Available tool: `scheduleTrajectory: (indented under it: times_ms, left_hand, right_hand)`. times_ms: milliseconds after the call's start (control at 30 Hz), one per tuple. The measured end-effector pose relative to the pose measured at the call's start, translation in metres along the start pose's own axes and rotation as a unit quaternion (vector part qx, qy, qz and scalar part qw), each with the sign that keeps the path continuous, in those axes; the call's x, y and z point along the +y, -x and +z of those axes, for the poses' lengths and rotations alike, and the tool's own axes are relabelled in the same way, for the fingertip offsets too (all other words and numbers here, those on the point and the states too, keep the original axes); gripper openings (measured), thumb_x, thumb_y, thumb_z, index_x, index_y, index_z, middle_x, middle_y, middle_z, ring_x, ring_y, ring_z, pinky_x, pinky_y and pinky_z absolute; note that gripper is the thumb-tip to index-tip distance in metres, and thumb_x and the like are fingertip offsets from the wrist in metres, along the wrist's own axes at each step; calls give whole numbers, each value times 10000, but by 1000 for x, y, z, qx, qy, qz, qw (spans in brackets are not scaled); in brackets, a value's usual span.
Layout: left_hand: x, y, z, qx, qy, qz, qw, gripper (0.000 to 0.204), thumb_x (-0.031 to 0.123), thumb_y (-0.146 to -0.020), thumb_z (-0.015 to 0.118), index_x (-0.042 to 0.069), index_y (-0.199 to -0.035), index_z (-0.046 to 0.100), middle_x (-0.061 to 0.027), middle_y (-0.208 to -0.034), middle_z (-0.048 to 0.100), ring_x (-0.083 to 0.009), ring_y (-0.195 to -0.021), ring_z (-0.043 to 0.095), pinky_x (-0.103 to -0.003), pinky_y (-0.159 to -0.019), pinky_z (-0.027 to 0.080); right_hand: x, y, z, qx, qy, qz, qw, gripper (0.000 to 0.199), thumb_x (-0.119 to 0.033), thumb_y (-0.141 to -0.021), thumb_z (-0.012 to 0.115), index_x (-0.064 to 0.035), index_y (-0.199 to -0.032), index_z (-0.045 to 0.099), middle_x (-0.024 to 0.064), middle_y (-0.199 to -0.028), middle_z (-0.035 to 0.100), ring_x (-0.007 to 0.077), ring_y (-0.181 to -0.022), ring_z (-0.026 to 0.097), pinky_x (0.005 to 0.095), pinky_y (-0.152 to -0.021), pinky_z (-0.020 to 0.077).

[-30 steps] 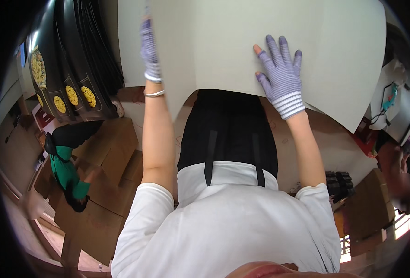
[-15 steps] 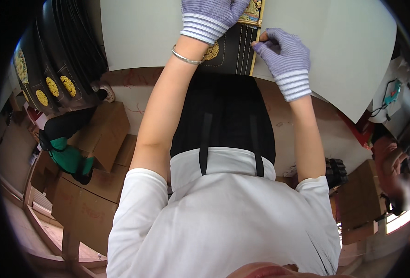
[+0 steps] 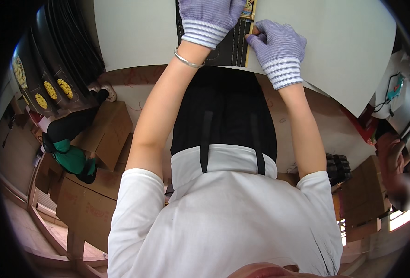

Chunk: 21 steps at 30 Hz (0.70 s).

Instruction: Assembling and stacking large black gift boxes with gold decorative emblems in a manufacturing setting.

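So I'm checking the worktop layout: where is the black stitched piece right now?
In the head view, the black stitched piece lies top centre on the white table, under the left hand, with the right hand at its yellow edge.

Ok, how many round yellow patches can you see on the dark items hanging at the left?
3, in a slanting row on the dark hanging items: upper yellow patch, lower-left patch, right patch. Others may be hidden in folds.

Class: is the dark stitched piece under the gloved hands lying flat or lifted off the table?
Flat: the dark stitched piece lies spread on the pale table.
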<state>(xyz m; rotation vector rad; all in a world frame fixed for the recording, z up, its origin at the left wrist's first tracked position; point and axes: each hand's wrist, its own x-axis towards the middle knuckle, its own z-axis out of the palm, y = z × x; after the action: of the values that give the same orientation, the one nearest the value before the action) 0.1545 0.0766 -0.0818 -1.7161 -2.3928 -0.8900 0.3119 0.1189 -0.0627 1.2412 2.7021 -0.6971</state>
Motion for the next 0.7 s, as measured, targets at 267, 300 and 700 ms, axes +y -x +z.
scheduleTrajectory:
  times_ms: [267, 300, 700]
  left_hand:
    - [-8, 32, 19, 65, -9, 45, 997, 553, 344, -889, 505, 70, -1368, 534, -193, -1483, 416, -432, -1417, 294, -630, -1155, 103]
    - [-6, 29, 19, 82, -5, 50, 995, 546, 342, -895, 500, 72, -1368, 537, -198, -1468, 435, -430, -1416, 300, -625, -1157, 103]
    - [-3, 32, 5, 0, -47, 39, 998, 494, 330, -855, 524, 35, -1240, 624, -203, -1430, 478, -437, -1406, 321, -642, -1148, 116]
  right_hand:
    - [-1, -1, 1, -5, 17, -5, 1000, 211, -370, -786, 755, -175, -849, 706, -20, -696, 670, 197, -745, 628, 367, -718, 463]
    - [0, -1, 1, -4, 20, -6, 1000, 212, -370, -786, 754, -173, -850, 705, -19, -697, 670, 200, -743, 628, 368, -715, 465]
    - [-1, 2, 2, 8, 20, -7, 1000, 320, -405, -746, 779, -166, -935, 683, -14, -790, 671, 204, -815, 621, 405, -737, 428]
